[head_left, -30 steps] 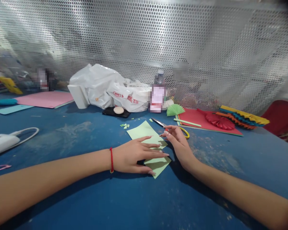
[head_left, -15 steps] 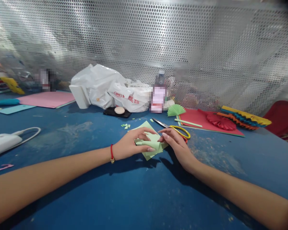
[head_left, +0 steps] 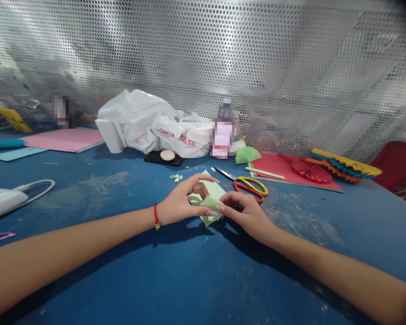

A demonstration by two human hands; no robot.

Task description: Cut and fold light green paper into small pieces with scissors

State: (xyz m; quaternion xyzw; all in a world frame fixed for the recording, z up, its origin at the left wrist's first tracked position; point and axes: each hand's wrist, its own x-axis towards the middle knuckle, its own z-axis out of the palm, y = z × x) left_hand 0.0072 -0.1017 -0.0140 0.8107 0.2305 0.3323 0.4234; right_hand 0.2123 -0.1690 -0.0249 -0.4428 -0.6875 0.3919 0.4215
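Between my hands is a light green sheet of paper point(head_left: 212, 200), its near part curled up above more green paper lying on the table. My left hand point(head_left: 186, 198), with a red cord on the wrist, grips the curled part between thumb and fingers. From the other side my right hand point(head_left: 248, 214) pinches the paper's right edge between thumb and forefinger. Just beyond my right hand lie scissors point(head_left: 245, 184) with one yellow and one red handle. Small green paper scraps point(head_left: 176, 177) are scattered behind my left hand.
Behind stand white plastic bags point(head_left: 138, 119) and a bottle point(head_left: 227, 108). A black phone point(head_left: 152, 157) bears a pale round object point(head_left: 167, 155). At right lie a green paper fan point(head_left: 248, 155) and red paper point(head_left: 270, 163); at left, pink sheets point(head_left: 64, 140) and a white corded device point(head_left: 6, 198).
My right hand has moved left and closed on the paper's right edge, uncovering the scissors' red handle. The curled part of the paper is lifted higher.
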